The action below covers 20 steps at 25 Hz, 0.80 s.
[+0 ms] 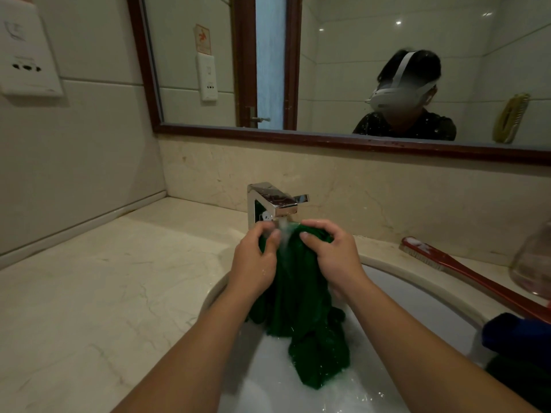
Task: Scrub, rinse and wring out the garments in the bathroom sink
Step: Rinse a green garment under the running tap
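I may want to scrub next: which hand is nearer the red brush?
Right. The right hand grips the green garment on the side toward the red brush; the left hand is beyond it.

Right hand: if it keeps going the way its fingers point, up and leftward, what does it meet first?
Likely the water stream falling from the faucet, then the left hand gripping the same green garment. The right hand sits just beside the stream; depth is uncertain.

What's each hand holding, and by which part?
Both hold the green garment by its bunched top edge, under the faucet stream. Left hand takes the left side, right hand the right; the rest hangs into the sink.
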Each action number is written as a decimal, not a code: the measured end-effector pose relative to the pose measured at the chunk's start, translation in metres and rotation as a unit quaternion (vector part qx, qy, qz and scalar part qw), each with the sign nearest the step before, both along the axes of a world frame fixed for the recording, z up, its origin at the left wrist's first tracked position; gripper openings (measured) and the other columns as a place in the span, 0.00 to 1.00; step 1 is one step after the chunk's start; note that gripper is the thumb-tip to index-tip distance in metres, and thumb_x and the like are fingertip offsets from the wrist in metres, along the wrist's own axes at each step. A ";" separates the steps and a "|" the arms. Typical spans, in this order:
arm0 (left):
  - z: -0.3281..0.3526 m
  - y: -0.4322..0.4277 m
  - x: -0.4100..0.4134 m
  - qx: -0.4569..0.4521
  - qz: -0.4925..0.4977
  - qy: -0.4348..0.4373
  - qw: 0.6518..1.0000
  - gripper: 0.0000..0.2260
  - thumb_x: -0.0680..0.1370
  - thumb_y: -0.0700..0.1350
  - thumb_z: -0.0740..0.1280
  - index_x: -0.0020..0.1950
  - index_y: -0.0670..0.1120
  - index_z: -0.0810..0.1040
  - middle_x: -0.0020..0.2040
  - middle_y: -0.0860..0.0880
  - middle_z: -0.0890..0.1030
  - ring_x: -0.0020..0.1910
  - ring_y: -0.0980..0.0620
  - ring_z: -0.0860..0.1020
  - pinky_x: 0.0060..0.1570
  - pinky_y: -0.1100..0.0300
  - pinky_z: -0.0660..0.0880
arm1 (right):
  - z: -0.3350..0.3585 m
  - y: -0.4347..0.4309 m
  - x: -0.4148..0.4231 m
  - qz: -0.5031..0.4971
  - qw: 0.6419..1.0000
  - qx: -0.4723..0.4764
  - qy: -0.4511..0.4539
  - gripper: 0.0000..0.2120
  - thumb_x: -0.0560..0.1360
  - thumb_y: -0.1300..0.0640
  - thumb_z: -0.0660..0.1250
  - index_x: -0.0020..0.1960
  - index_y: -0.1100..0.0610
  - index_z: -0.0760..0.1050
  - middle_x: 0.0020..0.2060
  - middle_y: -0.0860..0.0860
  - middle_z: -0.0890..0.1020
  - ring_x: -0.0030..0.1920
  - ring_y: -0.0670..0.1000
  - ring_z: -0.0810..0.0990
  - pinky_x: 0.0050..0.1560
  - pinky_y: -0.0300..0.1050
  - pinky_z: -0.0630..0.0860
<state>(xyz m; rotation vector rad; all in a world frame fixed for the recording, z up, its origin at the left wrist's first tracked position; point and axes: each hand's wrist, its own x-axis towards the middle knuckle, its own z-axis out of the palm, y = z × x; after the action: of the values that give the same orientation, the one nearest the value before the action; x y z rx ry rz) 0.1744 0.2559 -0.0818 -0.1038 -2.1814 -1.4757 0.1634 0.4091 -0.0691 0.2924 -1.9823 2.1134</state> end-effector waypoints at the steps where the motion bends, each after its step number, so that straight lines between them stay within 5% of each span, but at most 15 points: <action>1: 0.000 0.001 -0.001 0.015 -0.001 0.004 1.000 0.05 0.84 0.48 0.63 0.57 0.55 0.77 0.51 0.58 0.80 0.53 0.56 0.78 0.52 0.57 0.76 | -0.001 0.000 0.000 0.006 1.000 0.012 -0.005 0.10 0.79 0.65 0.69 0.54 0.52 0.83 0.48 0.47 0.84 0.46 0.41 0.84 0.41 0.33 0.79; 6: 0.003 0.002 -0.002 0.129 0.017 -0.005 0.992 0.05 0.83 0.46 0.66 0.55 0.54 0.80 0.51 0.57 0.82 0.54 0.56 0.80 0.53 0.57 0.79 | -0.012 -0.009 0.002 0.060 0.994 0.094 -0.004 0.07 0.79 0.58 0.72 0.54 0.48 0.83 0.50 0.45 0.86 0.53 0.48 0.85 0.56 0.50 0.83; 9: 0.005 -0.003 0.002 0.131 0.022 -0.004 0.991 0.04 0.82 0.46 0.68 0.54 0.54 0.82 0.52 0.56 0.82 0.55 0.55 0.80 0.56 0.56 0.78 | -0.008 -0.006 0.000 0.060 0.991 0.117 0.006 0.09 0.74 0.59 0.77 0.53 0.51 0.84 0.48 0.46 0.86 0.50 0.48 0.85 0.52 0.47 0.83; 12: 0.008 -0.008 0.006 0.124 0.031 -0.002 0.992 0.05 0.80 0.47 0.70 0.55 0.53 0.83 0.52 0.57 0.83 0.55 0.57 0.79 0.56 0.56 0.78 | -0.004 0.001 -0.008 0.030 0.999 0.030 -0.023 0.11 0.73 0.61 0.77 0.54 0.53 0.84 0.49 0.50 0.86 0.47 0.50 0.87 0.48 0.48 0.85; 16: 0.004 -0.009 0.001 0.111 0.045 -0.014 0.993 0.04 0.80 0.48 0.70 0.54 0.53 0.84 0.52 0.56 0.83 0.54 0.57 0.80 0.57 0.53 0.79 | -0.009 -0.006 -0.010 0.023 0.998 0.045 -0.033 0.11 0.73 0.59 0.78 0.55 0.53 0.85 0.52 0.52 0.87 0.51 0.52 0.87 0.54 0.55 0.84; 20: 0.010 0.000 0.000 0.169 0.013 -0.050 0.984 0.04 0.81 0.46 0.68 0.54 0.53 0.82 0.53 0.53 0.83 0.52 0.55 0.81 0.44 0.64 0.79 | -0.005 0.005 -0.006 0.121 0.989 0.045 -0.076 0.12 0.75 0.60 0.76 0.57 0.56 0.84 0.50 0.53 0.87 0.51 0.54 0.87 0.53 0.49 0.84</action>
<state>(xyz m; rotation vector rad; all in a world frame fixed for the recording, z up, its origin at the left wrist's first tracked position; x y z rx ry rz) 0.1744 0.2559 -0.0714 0.1180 -1.9638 -1.8473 0.1576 0.4136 -0.0744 0.4187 -2.2353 2.2545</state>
